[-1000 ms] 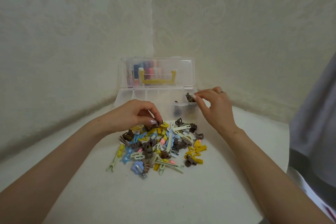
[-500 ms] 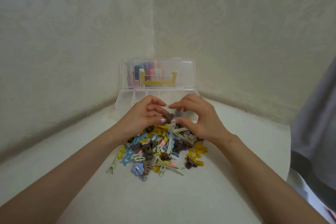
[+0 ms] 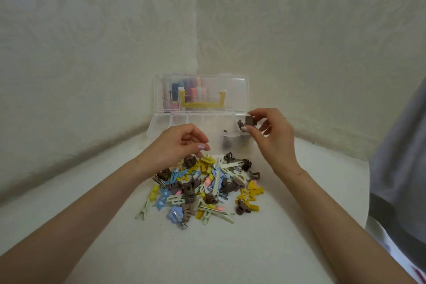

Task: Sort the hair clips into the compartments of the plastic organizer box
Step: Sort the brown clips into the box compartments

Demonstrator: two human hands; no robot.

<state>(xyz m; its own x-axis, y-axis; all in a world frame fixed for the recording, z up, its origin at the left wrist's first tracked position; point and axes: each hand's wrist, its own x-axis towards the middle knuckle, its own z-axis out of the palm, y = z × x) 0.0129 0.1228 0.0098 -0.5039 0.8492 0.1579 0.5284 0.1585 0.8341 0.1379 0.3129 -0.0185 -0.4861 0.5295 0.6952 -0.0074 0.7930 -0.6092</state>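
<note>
A heap of mixed hair clips (image 3: 202, 189), brown, yellow, blue, cream and pink, lies on the white table in front of the clear plastic organizer box (image 3: 161, 123). The box stands open with its lid up against the wall corner. My right hand (image 3: 272, 140) pinches a small brown claw clip (image 3: 250, 120) over the box's rightmost compartment, where a few brown clips (image 3: 241, 125) lie. My left hand (image 3: 177, 145) hovers at the heap's far left edge, fingers curled down toward the clips; whether it grips one is hidden.
Coloured items and a yellow handle (image 3: 202, 101) show through the raised lid. Walls meet in a corner right behind the box. A person's grey clothing (image 3: 401, 168) fills the right edge. Bare white table (image 3: 207, 256) lies in front of the heap.
Both hands met over the heap half a second ago; since then my right hand has carried a brown clip up and right to the box's end compartment, and my left hand has dropped back to the heap.
</note>
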